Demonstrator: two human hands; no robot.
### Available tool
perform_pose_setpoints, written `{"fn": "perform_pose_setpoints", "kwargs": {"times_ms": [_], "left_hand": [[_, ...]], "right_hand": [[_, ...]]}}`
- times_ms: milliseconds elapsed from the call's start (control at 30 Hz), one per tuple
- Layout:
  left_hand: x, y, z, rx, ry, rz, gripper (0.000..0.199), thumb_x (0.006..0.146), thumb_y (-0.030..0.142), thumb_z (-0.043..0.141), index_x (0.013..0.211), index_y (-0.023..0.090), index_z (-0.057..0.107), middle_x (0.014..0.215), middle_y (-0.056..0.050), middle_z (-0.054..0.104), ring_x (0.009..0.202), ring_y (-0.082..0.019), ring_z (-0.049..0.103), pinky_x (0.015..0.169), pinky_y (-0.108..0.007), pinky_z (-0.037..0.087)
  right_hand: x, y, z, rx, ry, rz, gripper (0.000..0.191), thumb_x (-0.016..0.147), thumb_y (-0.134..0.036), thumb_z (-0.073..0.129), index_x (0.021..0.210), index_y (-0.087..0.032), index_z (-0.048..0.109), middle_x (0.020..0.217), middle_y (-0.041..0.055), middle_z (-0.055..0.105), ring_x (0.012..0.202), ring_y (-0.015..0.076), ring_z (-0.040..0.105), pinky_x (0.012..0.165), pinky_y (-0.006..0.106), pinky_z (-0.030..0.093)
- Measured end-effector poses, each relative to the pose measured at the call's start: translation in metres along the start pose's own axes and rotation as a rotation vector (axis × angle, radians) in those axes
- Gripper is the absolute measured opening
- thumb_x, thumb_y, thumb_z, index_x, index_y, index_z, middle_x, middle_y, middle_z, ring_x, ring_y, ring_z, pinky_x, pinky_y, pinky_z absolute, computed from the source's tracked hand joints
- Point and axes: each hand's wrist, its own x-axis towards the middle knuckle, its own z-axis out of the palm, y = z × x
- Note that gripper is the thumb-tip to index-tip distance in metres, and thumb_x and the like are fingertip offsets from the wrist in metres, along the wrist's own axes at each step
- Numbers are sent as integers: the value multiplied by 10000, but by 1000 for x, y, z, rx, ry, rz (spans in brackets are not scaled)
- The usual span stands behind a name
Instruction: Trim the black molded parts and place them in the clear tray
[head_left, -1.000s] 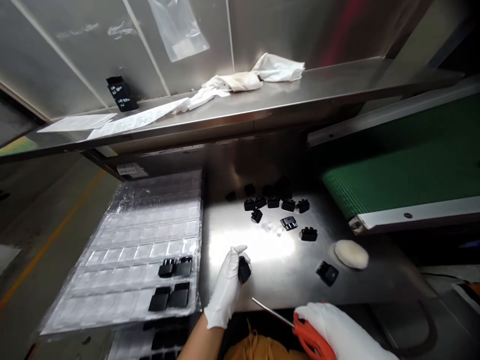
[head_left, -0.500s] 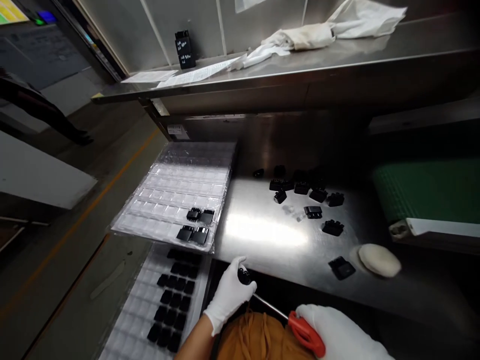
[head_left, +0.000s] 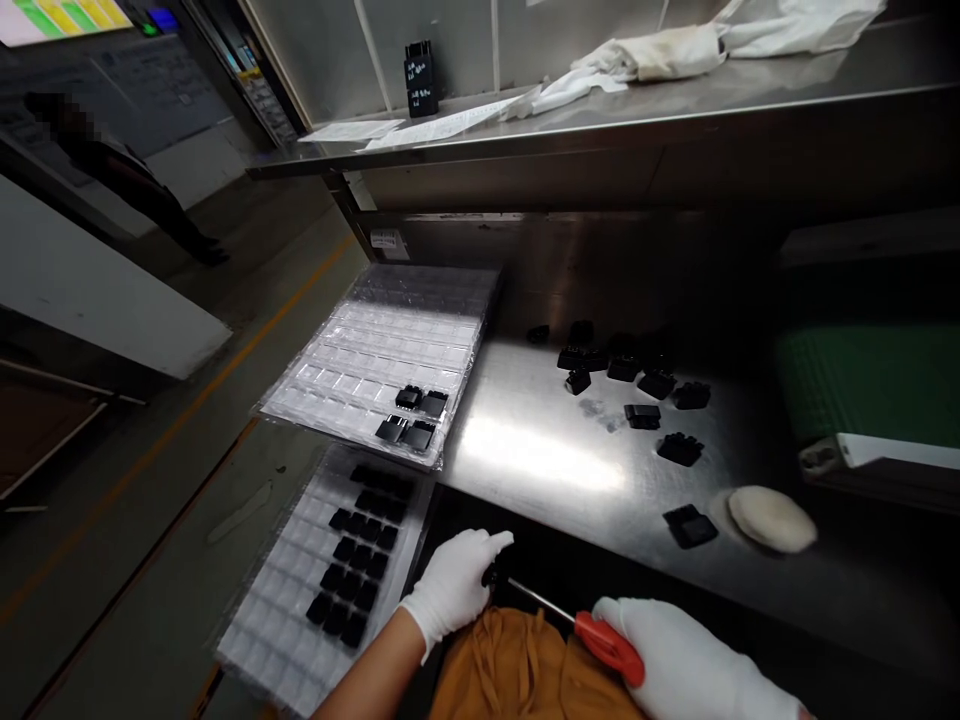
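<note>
Tool (head_left: 600,640) lined up on the black part (head_left: 490,577)!

Down in front of the bench (head_left: 517,390), the left hand (head_left: 455,580), gloved in white, curls its fingers round the black part. The right hand (head_left: 671,645), gloved too, is wrapped firmly round the tool's red handle (head_left: 613,650), metal shaft (head_left: 544,601) pointing at the part; whether they touch, I can't tell! Up on the bench, black pieces (head_left: 681,449) lie scattered, one right beside a pale pad (head_left: 772,518). Over left, four sit in the upper tray (head_left: 352,350), rows more in the lower tray (head_left: 277,625).
</note>
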Motion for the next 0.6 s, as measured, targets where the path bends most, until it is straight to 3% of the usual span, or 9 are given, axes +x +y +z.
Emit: {"fn": "perform_pose_setpoints", "kwargs": {"times_ms": [100,167,233,300,367,467,600], "left_hand": [[-1,-4,-1,-163,95,-45,555,615,32,620,1074,326,725,909,-59,631,933,-290,533,939,-436,374],[0,-7,0,-333,213,-112,408,631,61,665,969,281,729,944,-53,611,964,-265,522,978,-413,371],[1,-9,0,-566,312,-200,201,711,166,705,898,237,683,904,-37,576,903,-217,529,929,-380,424],[3,-8,2,-850,364,-269,129,815,301,680,902,223,626,872,-10,539,816,-152,533,825,-312,478],[3,-3,4,-1129,383,-290,151,900,367,604,947,223,598,924,3,529,815,-95,544,800,-242,495],[0,10,8,-1435,376,-275,138,952,328,551,982,201,599,1003,-4,531,896,-63,572,875,-209,502],[-10,33,3,-1620,312,-258,104,927,247,600,995,170,611,997,-36,575,949,-140,624,883,-291,561]], "right_hand": [[0,-5,3,16,-6,-7,147,843,-219,467,760,-237,586,738,-12,684,655,163,616,577,270,317],[-1,-9,3,23,-20,-17,129,834,-217,483,753,-232,583,735,-15,684,661,160,618,578,266,320],[-1,-14,2,26,-27,-39,120,828,-215,492,746,-228,579,733,-20,685,670,154,621,585,262,326],[0,-21,0,32,-20,-61,119,831,-221,495,743,-223,575,738,-23,686,686,149,623,599,259,338],[0,-28,-1,54,-16,-85,119,835,-230,498,742,-217,571,745,-25,685,697,143,619,609,253,349],[1,-37,-4,102,-26,-124,118,819,-185,483,728,-210,553,749,-34,679,702,132,603,612,243,360],[-1,-38,-8,150,-19,-148,143,795,-126,436,732,-208,535,756,-49,666,706,122,577,629,234,381]]}}
